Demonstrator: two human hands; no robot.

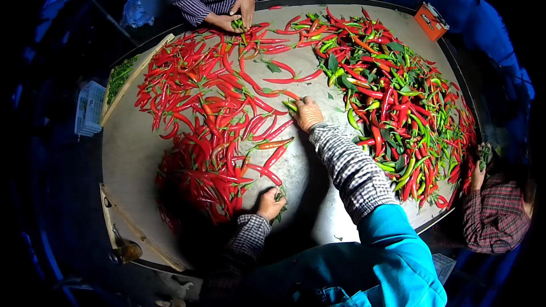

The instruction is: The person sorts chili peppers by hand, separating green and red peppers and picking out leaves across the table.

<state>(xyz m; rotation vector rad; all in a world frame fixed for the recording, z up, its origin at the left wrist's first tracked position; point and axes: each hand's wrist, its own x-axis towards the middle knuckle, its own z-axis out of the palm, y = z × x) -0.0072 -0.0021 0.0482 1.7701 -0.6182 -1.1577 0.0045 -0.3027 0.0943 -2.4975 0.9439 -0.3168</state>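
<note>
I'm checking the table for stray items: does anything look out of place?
The orange box at the table's far right edge looks odd, being unlike the peppers around it. I see no clear damage.

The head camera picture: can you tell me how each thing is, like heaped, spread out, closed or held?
Red peppers: spread loosely, overlapping
Mixed peppers: heaped, red and green together with leaves
Left hand: curled around green bits
Right hand: fingers at green peppers; grip unclear
Orange box: resting at the table's edge
White crate: beside the table; contents unclear
</note>
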